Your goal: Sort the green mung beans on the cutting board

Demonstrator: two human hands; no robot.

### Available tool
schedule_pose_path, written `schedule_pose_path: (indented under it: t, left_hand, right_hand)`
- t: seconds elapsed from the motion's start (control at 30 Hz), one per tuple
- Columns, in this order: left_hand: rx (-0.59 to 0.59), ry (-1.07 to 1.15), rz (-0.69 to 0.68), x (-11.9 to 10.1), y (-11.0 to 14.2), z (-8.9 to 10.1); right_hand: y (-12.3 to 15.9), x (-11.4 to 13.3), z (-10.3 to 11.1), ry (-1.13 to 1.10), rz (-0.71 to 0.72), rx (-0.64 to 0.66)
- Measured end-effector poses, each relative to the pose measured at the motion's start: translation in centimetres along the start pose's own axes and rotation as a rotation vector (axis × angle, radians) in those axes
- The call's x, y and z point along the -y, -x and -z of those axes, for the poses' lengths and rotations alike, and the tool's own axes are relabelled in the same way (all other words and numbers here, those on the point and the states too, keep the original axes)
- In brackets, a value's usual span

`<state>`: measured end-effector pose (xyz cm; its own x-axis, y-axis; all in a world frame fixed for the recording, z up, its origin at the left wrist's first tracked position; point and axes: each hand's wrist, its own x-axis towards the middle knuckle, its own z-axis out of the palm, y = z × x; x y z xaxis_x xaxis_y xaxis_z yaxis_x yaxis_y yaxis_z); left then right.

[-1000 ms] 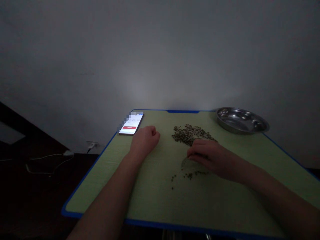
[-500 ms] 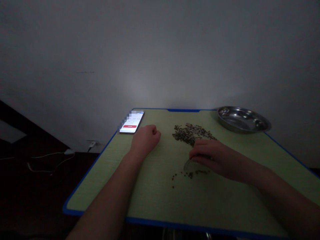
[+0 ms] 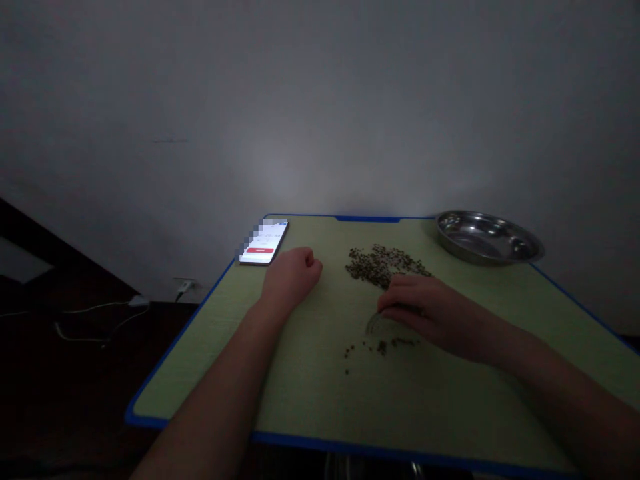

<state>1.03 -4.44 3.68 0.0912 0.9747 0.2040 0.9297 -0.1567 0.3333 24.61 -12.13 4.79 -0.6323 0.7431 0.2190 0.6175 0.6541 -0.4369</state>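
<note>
My left hand (image 3: pixel 294 277) rests on the table in a closed fist, just right of a phone (image 3: pixel 265 241) with a lit screen. Nothing shows in that fist. My right hand (image 3: pixel 417 307) pinches a clear curved piece (image 3: pixel 374 323), thin and see-through; its far part is hidden by the fingers. Beyond this hand lies a spread heap of small dark grains (image 3: pixel 373 265), partly covered by the fingers. Nearer to me, several loose grains (image 3: pixel 383 348) are scattered below the clear piece.
The light green table (image 3: pixel 310 400) has a blue rim and stands against a grey wall (image 3: pixel 320 107). At its back right corner sits a shiny metal bowl (image 3: pixel 487 257). On the left, a plug (image 3: pixel 186 288) and white cables run low along the wall.
Hardly anything differs. The whole view has shifted very slightly, and my right hand with the clear piece is almost where it was. My left fist has stayed in place.
</note>
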Motion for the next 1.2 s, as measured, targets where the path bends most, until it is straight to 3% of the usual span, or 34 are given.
schedule_pose_path:
  t: [0.27, 0.43, 0.67, 0.87, 1.2]
  left_hand:
    - [-0.015, 0.008, -0.015, -0.1, 0.0, 0.1]
    - [-0.02, 0.006, -0.008, -0.1, 0.1, 0.0]
    - [-0.005, -0.005, -0.001, -0.1, 0.1, 0.0]
    - [-0.012, 0.008, -0.009, -0.1, 0.1, 0.1]
    - [-0.024, 0.013, -0.018, 0.1, 0.1, -0.2]
  right_hand:
    - [-0.1, 0.1, -0.5, 0.017, -0.023, -0.005]
    - [-0.2, 0.1, -0.8, 0.008, -0.033, -0.073]
    - [-0.3, 0.2, -1.1, -0.026, -0.018, -0.032]
    - [-0.3, 0.2, -0.8, 0.031, -0.039, -0.117]
    - [-0.5, 1.8, -2.0, -0.035, 0.017, -0.053]
